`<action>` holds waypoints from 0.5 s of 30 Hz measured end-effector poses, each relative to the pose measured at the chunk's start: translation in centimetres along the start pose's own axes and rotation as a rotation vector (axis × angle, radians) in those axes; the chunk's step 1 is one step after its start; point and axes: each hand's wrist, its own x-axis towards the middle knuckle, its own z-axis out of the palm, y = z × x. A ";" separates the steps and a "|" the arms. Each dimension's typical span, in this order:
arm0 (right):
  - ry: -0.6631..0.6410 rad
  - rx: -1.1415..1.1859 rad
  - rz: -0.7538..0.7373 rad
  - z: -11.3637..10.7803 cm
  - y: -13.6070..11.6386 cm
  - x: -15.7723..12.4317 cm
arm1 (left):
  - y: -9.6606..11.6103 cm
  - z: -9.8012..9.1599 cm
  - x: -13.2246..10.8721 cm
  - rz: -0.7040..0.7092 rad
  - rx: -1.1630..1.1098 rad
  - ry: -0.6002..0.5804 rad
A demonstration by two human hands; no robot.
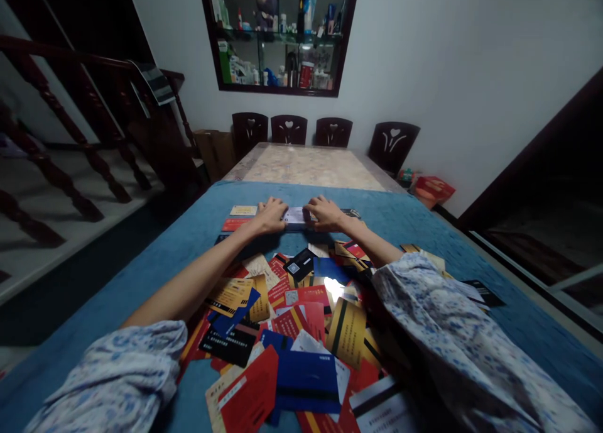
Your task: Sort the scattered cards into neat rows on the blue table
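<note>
Past the card heap, my left hand (272, 215) and my right hand (325, 213) rest on the cloth, facing each other with fingers curled. Between them lies a pale white card (296, 215), its left end at my left fingertips and its right end under my right fingers. A dark blue edge shows just below it. Left of my left hand lie a cream card (244, 210) and a red card (235, 224). Part of a dark patterned card (351, 213) shows beyond my right hand. A loose heap of cards, including a blue card (306, 383) and a gold card (347, 332), spreads between my forearms.
A blue cloth (188, 257) covers the near part of the table; its bare stone-patterned top (311, 163) shows at the far end. Dark chairs (288, 130) line the wall. A black card (483, 291) lies at the right. Wooden railings (89, 150) stand left.
</note>
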 end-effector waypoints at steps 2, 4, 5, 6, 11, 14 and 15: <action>-0.018 -0.010 0.017 0.0 0.4 0.6 | -0.1 0.0 0.9 0.008 0.015 -0.010; -0.033 -0.024 0.034 0.2 0.8 1.3 | -0.2 0.1 1.7 0.012 0.027 -0.020; -0.037 -0.030 0.041 0.3 0.9 1.6 | -0.3 0.2 2.2 0.009 0.032 -0.026; -0.040 -0.035 0.048 0.5 1.1 1.9 | -0.3 0.2 2.6 0.004 0.036 -0.032; -0.067 -0.036 0.079 1.2 2.0 3.1 | -0.8 0.8 4.4 -0.024 0.034 -0.072; -0.082 -0.024 0.082 1.5 2.4 3.8 | -1.1 1.2 5.3 -0.024 0.015 -0.091; -0.089 -0.018 0.086 1.6 2.5 4.0 | -1.3 1.3 5.5 -0.022 0.007 -0.092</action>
